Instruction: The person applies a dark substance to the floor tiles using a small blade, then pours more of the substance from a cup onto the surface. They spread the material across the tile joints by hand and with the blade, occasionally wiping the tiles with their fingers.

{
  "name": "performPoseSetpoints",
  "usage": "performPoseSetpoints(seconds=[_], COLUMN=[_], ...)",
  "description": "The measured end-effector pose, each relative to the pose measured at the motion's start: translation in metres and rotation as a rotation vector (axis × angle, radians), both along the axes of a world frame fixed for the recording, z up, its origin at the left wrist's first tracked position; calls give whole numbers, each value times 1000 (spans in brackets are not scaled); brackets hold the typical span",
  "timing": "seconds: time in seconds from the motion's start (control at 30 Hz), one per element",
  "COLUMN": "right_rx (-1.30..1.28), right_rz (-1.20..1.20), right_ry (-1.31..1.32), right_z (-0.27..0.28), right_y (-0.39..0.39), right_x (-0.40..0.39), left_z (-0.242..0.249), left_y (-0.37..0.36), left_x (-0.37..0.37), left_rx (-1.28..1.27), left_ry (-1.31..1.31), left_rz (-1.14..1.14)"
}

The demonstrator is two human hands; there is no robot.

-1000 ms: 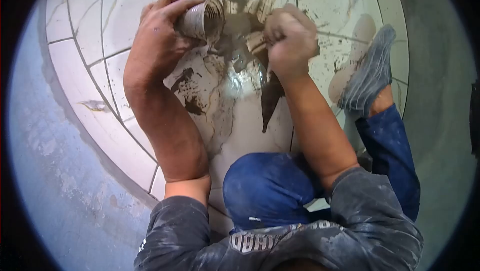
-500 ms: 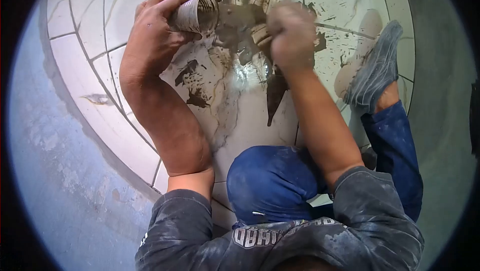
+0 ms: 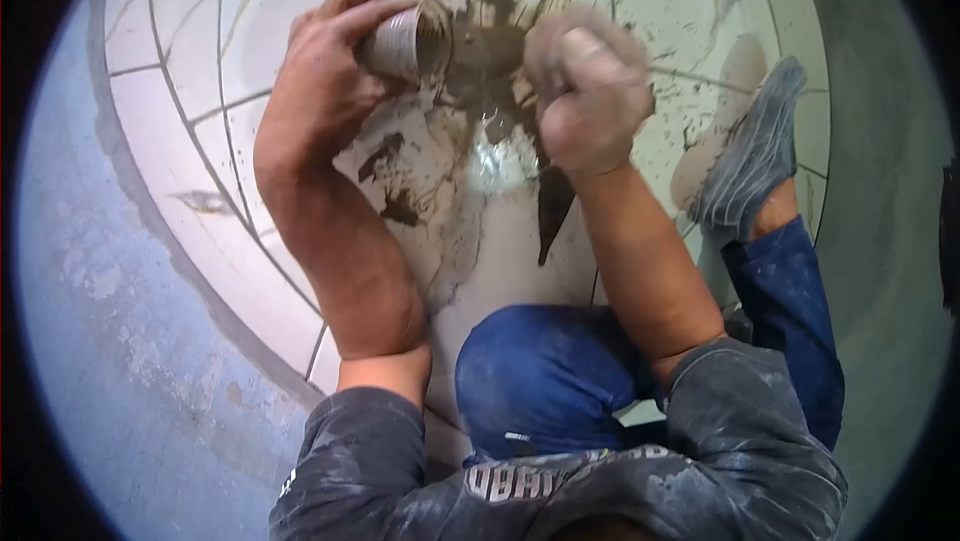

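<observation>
My left hand (image 3: 335, 66) is wrapped around a ribbed tin can (image 3: 398, 45), tipped on its side just over the floor with its mouth to the right. Grey-brown wet mix (image 3: 490, 49) lies smeared on the pale tile beside that mouth. Over the right side of the smear, my right hand (image 3: 590, 91) is closed in a fist, blurred by motion; I cannot tell what it grips. Below this fist a dark streak (image 3: 553, 211) tapers to a point toward my knee.
Marbled white floor tiles (image 3: 515, 251) extend around me, with dark splashes (image 3: 402, 208) left of the smear. My bent knee (image 3: 535, 366) is close in front, and my socked foot (image 3: 752, 151) rests at the right. A bluish wall (image 3: 130, 331) curves along the left.
My right hand has shifted slightly down and right, still closed. The can has moved slightly right and down in view, remaining tipped in my left hand. More of the pale tile shows through the smear.
</observation>
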State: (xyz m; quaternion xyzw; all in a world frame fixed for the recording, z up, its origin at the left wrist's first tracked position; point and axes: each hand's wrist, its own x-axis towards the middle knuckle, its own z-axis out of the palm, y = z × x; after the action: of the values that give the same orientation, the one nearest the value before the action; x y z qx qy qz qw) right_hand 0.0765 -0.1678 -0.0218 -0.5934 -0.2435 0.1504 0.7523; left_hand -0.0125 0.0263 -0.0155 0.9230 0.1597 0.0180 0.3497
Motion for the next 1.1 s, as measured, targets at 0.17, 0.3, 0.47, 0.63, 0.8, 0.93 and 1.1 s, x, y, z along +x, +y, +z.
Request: performPoseSetpoints(seconds=[0.17,0.3,0.47,0.63,0.8,0.93,1.1], right_rx=[-219,-239,-252,-165,71,-135,-228], right_rz=[39,-18,67,11,119,-45,38], right_ry=[-138,-166,-144,-215,-88,-309,-306], right_z=[-21,-24,-29,-16,1,-14,-18], right_y=[3,-8,-8,-10,-15,-11,-23], right_x=[10,8,3,10,18,16,30], left_z=[2,0,-2,-2,-2,-1,1], left_y=[3,-2,-3,-2,-3,1,0], left_x=[6,2,1,0,-2,12,11], left_rx=[16,-15,-27,-20,-16,9,6], left_ry=[-39,-13,-17,-2,4,-97,-75], left_rz=[-16,-24,-6,-3,-13,-18,-25])
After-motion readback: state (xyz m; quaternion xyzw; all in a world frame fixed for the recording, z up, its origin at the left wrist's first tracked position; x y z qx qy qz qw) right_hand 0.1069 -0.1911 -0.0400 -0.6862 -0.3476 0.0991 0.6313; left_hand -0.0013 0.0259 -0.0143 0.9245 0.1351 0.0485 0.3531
